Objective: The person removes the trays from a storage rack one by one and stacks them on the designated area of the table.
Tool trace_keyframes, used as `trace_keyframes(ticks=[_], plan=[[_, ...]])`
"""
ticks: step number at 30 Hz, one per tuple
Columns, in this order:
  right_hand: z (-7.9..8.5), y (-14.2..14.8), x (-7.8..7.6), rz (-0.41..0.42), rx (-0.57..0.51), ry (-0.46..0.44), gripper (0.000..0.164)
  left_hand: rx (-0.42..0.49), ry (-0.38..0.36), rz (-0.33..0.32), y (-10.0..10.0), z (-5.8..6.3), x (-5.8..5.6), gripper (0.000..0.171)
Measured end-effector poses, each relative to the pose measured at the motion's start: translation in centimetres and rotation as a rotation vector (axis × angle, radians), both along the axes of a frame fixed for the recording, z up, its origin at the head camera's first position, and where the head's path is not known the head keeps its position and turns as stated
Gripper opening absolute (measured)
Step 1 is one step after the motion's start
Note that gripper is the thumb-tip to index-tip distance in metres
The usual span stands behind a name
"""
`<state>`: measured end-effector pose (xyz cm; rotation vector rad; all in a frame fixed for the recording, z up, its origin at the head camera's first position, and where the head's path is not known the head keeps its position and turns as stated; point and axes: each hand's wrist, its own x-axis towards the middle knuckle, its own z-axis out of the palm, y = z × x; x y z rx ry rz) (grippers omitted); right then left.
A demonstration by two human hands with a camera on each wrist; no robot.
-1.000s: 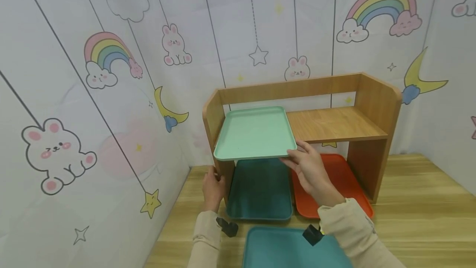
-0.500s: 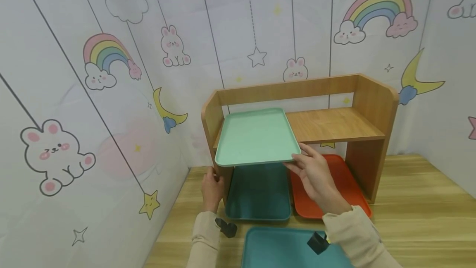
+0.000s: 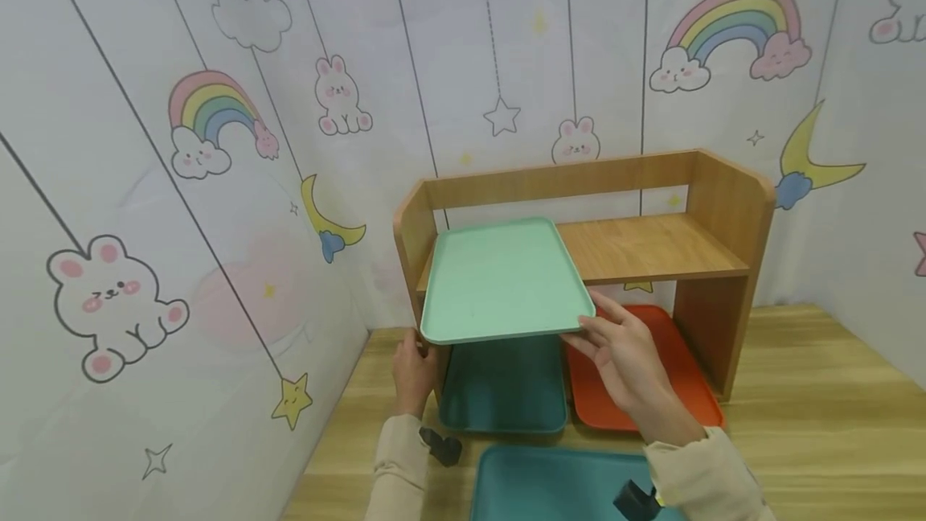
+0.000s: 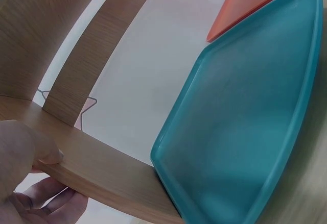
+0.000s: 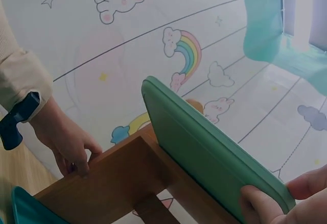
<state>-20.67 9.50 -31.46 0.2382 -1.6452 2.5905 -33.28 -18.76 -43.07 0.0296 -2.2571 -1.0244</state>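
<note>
A light green tray (image 3: 506,280) lies across the left part of the wooden shelf unit's upper board, its front edge jutting out past the board. My right hand (image 3: 622,352) pinches the tray's front right corner, thumb on top and fingers beneath. In the right wrist view the same grip shows on the green tray (image 5: 199,147) at its corner. My left hand (image 3: 415,372) grips the front edge of the unit's left side panel. Seen from the left wrist, thumb and fingers of the left hand (image 4: 36,178) wrap that panel (image 4: 112,173) from both faces.
Under the upper board lie a dark teal tray (image 3: 502,392) on the left and a red tray (image 3: 651,344) on the right. A blue-teal tray (image 3: 557,481) sits on the wooden table in front. The shelf's right panel (image 3: 712,328) and the patterned wall cloth (image 3: 239,264) bound the space.
The light green tray has slid toward me, drawn by my right hand, and its front edge sticks out farther. My left hand has stayed on the side panel.
</note>
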Motion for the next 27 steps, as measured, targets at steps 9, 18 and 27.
trace_keyframes(ticks=[9, 18, 27], plan=[[-0.3, 1.1, 1.4, 0.026, -0.052, 0.038, 0.058, 0.016, -0.073, -0.018, -0.2, 0.2, 0.2, 0.013], [-0.8, 2.8, 2.1, 0.059, -0.126, 0.111, 0.062, 0.012, -0.099, -0.008, -0.2, 0.4, 0.1, 0.015], [-1.5, 3.8, 2.4, 0.074, -0.138, 0.138, 0.056, 0.008, -0.077, -0.005, -0.1, 0.2, 0.2, 0.014]])
